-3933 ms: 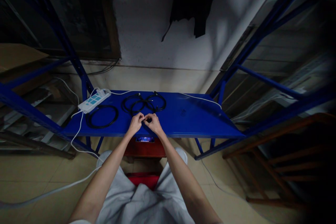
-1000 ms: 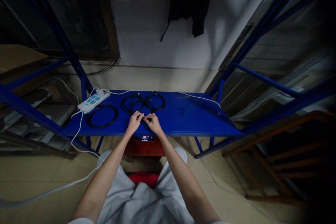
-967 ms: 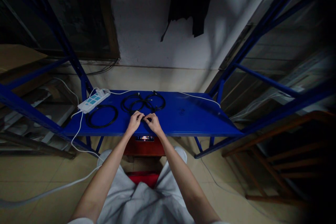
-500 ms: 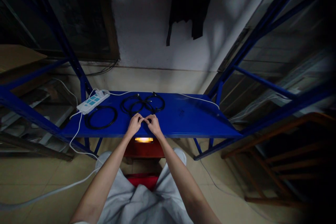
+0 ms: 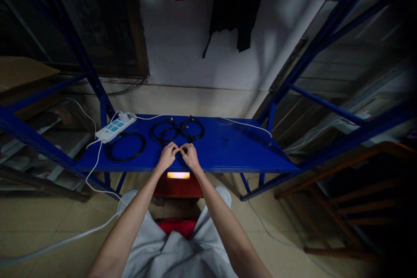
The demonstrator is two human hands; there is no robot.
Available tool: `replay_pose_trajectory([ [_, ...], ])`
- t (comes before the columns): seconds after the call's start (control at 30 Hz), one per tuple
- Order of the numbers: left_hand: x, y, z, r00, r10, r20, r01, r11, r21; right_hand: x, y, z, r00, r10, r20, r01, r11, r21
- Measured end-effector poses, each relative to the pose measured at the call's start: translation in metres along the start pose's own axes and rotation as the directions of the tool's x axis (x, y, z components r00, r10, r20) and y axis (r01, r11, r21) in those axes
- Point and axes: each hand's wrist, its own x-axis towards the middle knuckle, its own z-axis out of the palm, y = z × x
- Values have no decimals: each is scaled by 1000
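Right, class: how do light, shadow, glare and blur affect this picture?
Head view: dim, with soft shadows on the wall; head view: the lit rectangle below the blue shelf glares, detail lost; head view: the right edge blurs into black, and detail between left hand and right hand is too dark to tell.

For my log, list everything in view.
Shelf: 1, blue, centre
Coiled cables: about 4, black, shelf
Power strip: 1, white, shelf's left
Cords: several, white, left and back
Lit screen: 1, yellowish, below shelf
Low table: 1, red, beneath screen
Chair: 1, brown, right
Hanging items: 2, black and red, top
Cardboard: 1, brown, left
Wall: 1, white, back
Floor: 1, beige, below
Legs: 2, grey-clad, bottom
Left hand: 1, bare, centre
Right hand: 1, bare, centre
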Motion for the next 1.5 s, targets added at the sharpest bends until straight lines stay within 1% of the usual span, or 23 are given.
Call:
replay_pose_trajectory([
  [0.13, 0, 0, -1, 1000, -3, 1, 3, 1000, -8, 0, 1, 1, 1000, 12, -17, -12, 999, 35],
  [0.4, -1, 3, -2, 1000, 19, -4, -20, 1000, -20, 1, 1, 4, 998, 46, -41, -44, 999, 30],
  [0.6, 0, 2, -2, 1000, -11, 4, 11, 999, -50, 2, 3, 5, 998, 56, -40, -54, 997, 51],
  [0.77, 1, 0, -1, 1000, -22, -11, 22, 998, -58, 2, 4, 3, 999, 37, -15, -35, 997, 72],
  [0.97, 2, 0, -3, 999, -28, -46, 24, 996, -86, 2, 3, 0, 999, 13, 39, -15, 999, 36],
  [1.1, 2, 1, -4, 997, -52, -62, 47, 996, -81, 2, 0, -3, 997, -1, 80, 1, 1000, 9],
  [1.23, 2, 2, -5, 994, -84, -76, 78, 993, -84, 0, -3, -5, 994, -25, 109, 22, 999, 29],
  [1.5, 2, 4, -6, 994, -73, -80, 60, 986, -157, 1, -1, -2, 996, -32, 86, 30, 999, 32],
])
